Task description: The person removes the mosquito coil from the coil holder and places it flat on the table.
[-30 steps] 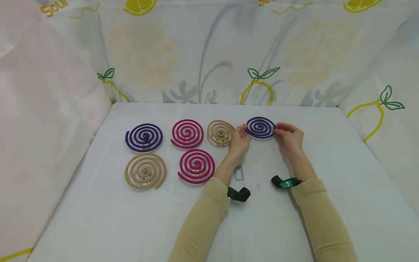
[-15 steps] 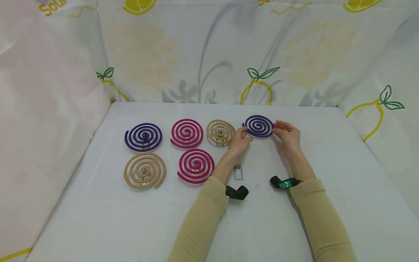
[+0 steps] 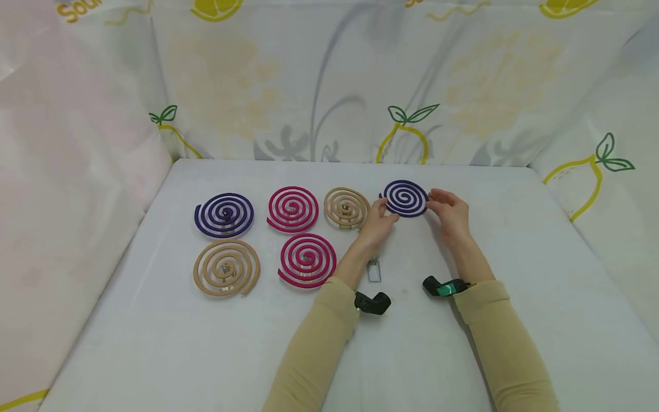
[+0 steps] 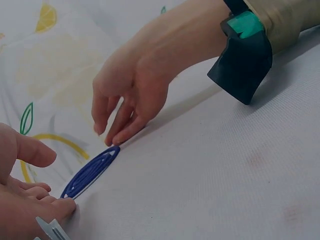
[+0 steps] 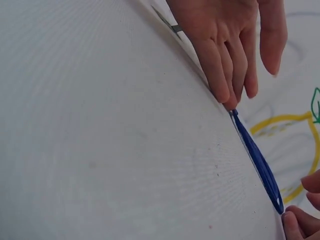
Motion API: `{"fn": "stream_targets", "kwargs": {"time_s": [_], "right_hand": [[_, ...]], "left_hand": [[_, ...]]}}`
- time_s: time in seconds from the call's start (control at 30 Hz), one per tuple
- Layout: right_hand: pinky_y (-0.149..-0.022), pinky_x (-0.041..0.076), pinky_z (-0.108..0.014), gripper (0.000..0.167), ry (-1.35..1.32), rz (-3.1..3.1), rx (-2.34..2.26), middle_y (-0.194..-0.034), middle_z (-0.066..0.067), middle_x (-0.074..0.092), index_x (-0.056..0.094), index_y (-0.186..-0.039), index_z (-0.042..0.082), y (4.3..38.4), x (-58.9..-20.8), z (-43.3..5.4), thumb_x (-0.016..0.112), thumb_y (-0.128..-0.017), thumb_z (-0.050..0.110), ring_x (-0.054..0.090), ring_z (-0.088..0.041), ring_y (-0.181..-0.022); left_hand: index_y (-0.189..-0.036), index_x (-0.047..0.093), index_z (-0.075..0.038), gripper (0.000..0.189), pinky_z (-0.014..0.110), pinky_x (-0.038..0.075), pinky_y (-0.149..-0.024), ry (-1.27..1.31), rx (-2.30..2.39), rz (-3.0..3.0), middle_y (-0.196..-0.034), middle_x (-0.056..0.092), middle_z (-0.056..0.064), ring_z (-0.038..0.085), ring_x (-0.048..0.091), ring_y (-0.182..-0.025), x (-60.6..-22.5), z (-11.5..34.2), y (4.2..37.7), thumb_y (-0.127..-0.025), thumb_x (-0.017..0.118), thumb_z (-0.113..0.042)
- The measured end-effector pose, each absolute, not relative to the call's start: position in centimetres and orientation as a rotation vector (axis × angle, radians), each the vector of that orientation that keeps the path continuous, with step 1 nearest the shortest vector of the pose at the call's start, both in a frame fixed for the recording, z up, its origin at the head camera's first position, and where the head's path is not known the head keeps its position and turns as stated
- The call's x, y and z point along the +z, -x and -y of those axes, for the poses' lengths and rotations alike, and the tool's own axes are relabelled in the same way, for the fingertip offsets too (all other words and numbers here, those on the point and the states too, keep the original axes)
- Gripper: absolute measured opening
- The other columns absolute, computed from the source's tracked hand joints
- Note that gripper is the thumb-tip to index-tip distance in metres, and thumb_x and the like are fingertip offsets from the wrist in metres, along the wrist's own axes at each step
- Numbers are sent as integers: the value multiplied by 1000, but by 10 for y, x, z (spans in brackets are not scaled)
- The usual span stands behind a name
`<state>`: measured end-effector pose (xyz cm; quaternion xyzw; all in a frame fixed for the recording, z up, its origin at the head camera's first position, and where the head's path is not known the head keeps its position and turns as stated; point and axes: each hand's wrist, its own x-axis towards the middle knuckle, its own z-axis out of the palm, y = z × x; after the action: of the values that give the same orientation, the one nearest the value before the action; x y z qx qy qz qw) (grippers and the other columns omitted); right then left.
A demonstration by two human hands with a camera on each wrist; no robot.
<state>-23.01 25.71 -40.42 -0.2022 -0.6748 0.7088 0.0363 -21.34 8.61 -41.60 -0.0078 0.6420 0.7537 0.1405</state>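
Note:
At the back right of the table lies a purple mosquito coil point(image 3: 405, 198). My left hand point(image 3: 377, 226) touches its left edge with the fingertips, thumb held apart, as the left wrist view shows. On the opposite edge rest the fingertips of my right hand point(image 3: 451, 216), the fingers fairly straight. Seen from the side, the purple coil point(image 4: 90, 172) looks flat and low on the table. A small metal stand point(image 3: 374, 270) lies just in front of my left wrist. Beside my left fingers is a tan coil point(image 3: 346, 208) on a metal stand.
Left of the hands, a magenta coil point(image 3: 293, 209), another magenta coil point(image 3: 307, 260), a purple coil point(image 3: 223, 215) and a tan coil point(image 3: 226, 268) sit on metal stands. A lemon-print cloth point(image 3: 329, 80) hangs behind the white table point(image 3: 154, 343).
The purple coil between the hands has shifted slightly left and back, its outer tail turning upward. My left fingers and thumb have spread apart. The right hand has followed slightly left.

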Motion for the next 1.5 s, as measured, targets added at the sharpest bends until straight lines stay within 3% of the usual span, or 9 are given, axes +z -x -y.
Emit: {"fn": "stream_targets", "kwargs": {"time_s": [0.23,0.4,0.53,0.73,0.93,1.13,1.23,1.33,1.5], "right_hand": [[-102,47,-17,52,638,2091,2174,-139,-12,56,50,-143,-1,231,-401,-256,60,-92,-5,53,-17,-124],[-110,43,-23,54,647,2114,2170,-148,-15,49,48,-145,1,230,-398,-255,59,-93,-5,51,-19,-129],[-109,43,-21,56,661,2098,2194,-149,-15,48,47,-146,2,230,-398,-255,57,-92,-9,50,-20,-131],[-93,49,-14,56,650,2054,2214,-139,-11,54,49,-144,-2,228,-398,-256,54,-89,-13,54,-16,-118],[-87,50,-12,53,626,2051,2196,-127,-7,59,51,-141,-3,228,-400,-257,54,-89,-14,55,-15,-111],[-80,51,-12,45,584,1925,2174,-110,-1,64,60,-130,-2,223,-386,-252,53,-87,-14,55,-14,-110],[-81,53,-14,38,503,1831,2207,-106,1,66,63,-123,-2,216,-371,-246,54,-88,-13,56,-15,-110],[-84,53,-16,33,400,1761,2264,-102,0,69,66,-118,-2,210,-357,-237,55,-89,-14,60,-15,-105],[-89,52,-18,30,283,1742,2314,-100,2,71,70,-109,4,203,-338,-221,57,-88,-13,62,-14,-100]], "left_hand": [[-150,34,3,57,36,27,-123,24,2166,-1876,-158,32,24,27,30,-149,-415,-84,214,-96,51,0],[-152,32,2,58,37,26,-123,-8,2145,-1889,-159,31,23,28,30,-149,-416,-82,213,-96,48,1],[-153,33,-1,58,38,25,-124,-21,2101,-1912,-160,30,22,31,30,-149,-417,-82,213,-96,46,2],[-153,34,-3,58,38,24,-124,-46,2075,-1915,-161,28,21,33,30,-148,-418,-81,212,-96,46,2],[-152,35,-3,58,38,24,-123,-55,2095,-1911,-161,26,22,33,29,-148,-418,-83,213,-95,46,3],[-150,42,-5,56,37,32,-121,-174,1907,-2252,-161,31,17,31,40,-143,-410,-81,208,-94,49,0],[-148,47,-8,54,40,42,-114,-281,1746,-2479,-160,35,11,32,48,-137,-394,-72,201,-94,50,-4],[-147,48,-8,52,40,45,-111,-322,1757,-2526,-155,42,15,32,50,-135,-379,-58,194,-94,50,-3],[-148,45,-9,52,44,43,-113,-248,1821,-2549,-146,52,20,31,50,-136,-367,-24,187,-96,50,-5]]}}
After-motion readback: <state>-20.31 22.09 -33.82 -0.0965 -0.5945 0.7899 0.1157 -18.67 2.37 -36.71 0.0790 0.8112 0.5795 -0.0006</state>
